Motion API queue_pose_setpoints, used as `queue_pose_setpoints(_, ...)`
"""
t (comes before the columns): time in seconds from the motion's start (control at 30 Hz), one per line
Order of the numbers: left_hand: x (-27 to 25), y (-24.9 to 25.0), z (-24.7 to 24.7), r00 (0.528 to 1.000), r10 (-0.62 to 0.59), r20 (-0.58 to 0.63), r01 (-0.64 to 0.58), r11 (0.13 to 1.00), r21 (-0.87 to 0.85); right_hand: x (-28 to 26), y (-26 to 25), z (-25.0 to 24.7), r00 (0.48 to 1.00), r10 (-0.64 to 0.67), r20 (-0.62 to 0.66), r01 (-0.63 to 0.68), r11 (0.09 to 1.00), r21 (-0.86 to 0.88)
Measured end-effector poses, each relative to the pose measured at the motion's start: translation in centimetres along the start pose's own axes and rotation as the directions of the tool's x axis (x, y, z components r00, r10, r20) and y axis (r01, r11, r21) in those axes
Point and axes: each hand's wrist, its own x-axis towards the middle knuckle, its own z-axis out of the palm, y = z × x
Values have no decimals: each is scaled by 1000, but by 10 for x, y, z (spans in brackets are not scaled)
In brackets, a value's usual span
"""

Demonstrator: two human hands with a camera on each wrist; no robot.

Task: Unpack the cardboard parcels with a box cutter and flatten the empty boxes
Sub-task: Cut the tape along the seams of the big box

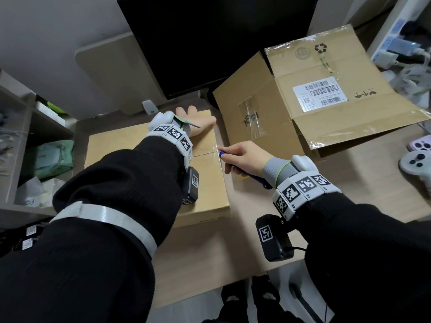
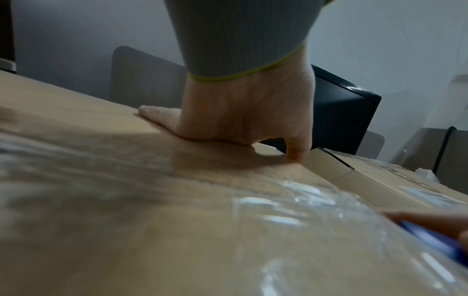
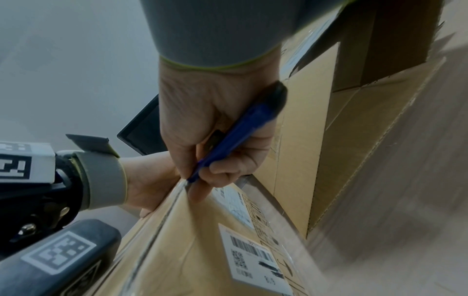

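Observation:
A sealed cardboard parcel (image 1: 130, 150) lies flat on the desk, its centre seam covered with clear tape (image 2: 291, 200). My left hand (image 1: 198, 123) presses flat on the parcel's far end, fingers straight (image 2: 228, 120). My right hand (image 1: 247, 157) grips a blue box cutter (image 3: 235, 136), its tip at the taped seam on the parcel's right edge (image 1: 220, 153). A shipping label (image 3: 253, 262) is stuck on the parcel's side. An opened cardboard box (image 1: 314, 99) with loose flaps lies to the right.
A dark monitor (image 1: 210, 43) stands behind the parcels. Shelves (image 1: 28, 136) with packets are at the left. A game controller (image 1: 417, 164) and a phone (image 1: 422, 143) lie at the right edge; a power strip (image 1: 401, 36) sits at the back right.

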Motion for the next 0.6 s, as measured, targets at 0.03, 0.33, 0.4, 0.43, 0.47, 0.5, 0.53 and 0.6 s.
queue_pose_setpoints(0.03, -1, 1, 0, 1000, -1, -3, 1, 1000, -13, -1, 1, 0, 1000, -1, 5, 1, 1000, 4)
queue_pose_setpoints(0.33, -3, -2, -1, 1000, 21, -3, -21, 1000, 17, -20, 9, 6, 998, -2, 59, 0, 999, 38)
queue_pose_setpoints(0.4, -5, -2, -1, 1000, 21, -4, -20, 1000, 14, -25, 10, 7, 998, 5, 68, -10, 998, 63)
queue_pose_setpoints(0.43, -6, -1, -1, 1000, 23, -10, -23, 1000, 8, -27, 10, 7, 997, 16, 74, -22, 997, 78)
queue_pose_setpoints(0.47, -7, -1, -1, 1000, 25, -16, -25, 1000, -5, -28, 10, 7, 996, 36, 83, -44, 994, 98)
queue_pose_setpoints(0.5, -8, -1, 0, 999, 31, -24, -32, 999, -15, -31, 10, 5, 994, 63, 94, -73, 992, 106)
queue_pose_setpoints(0.53, -11, 0, 0, 999, 37, -32, -38, 999, -21, -34, 10, 3, 990, 93, 110, -104, 990, 98)
queue_pose_setpoints(0.6, -15, 0, 0, 998, 42, -56, -44, 999, -21, -38, 10, -3, 981, 145, 130, -153, 987, 49)
